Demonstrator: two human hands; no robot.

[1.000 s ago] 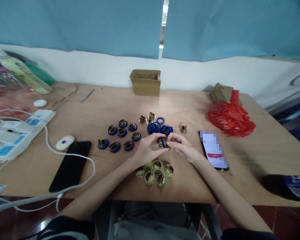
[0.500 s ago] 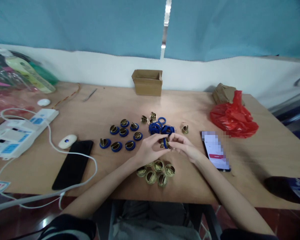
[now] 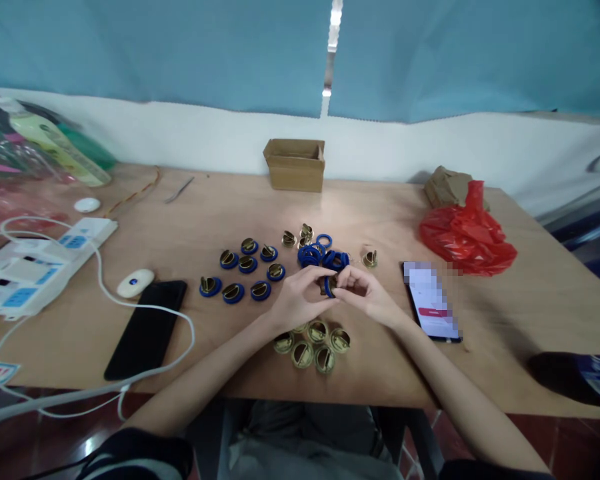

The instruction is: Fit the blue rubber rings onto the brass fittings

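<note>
My left hand (image 3: pixel 300 297) and my right hand (image 3: pixel 365 293) meet over the middle of the table, both closed on one brass-coloured round fitting with a blue ring (image 3: pixel 329 287). Fingers cover part of it. Just beyond lies a pile of loose blue rings (image 3: pixel 311 255), with a few bare brass fittings (image 3: pixel 289 239) around it. Left of my hands sit several brass fittings with blue rings around them (image 3: pixel 247 264). Closer to me, below my hands, is a group of bare brass fittings (image 3: pixel 302 355). A single brass fitting (image 3: pixel 370 258) lies to the right.
A lit phone (image 3: pixel 433 303) lies right of my hands, a red plastic bag (image 3: pixel 467 237) beyond it. An open cardboard box (image 3: pixel 296 175) stands at the back. On the left are a dark phone (image 3: pixel 147 330), a white cable (image 3: pixel 193 333) and a power strip (image 3: pixel 87 233).
My right hand has turned slightly, its thumb and fingers shifting on the fitting. My left hand keeps nearly the same hold. The things on the table have not moved.
</note>
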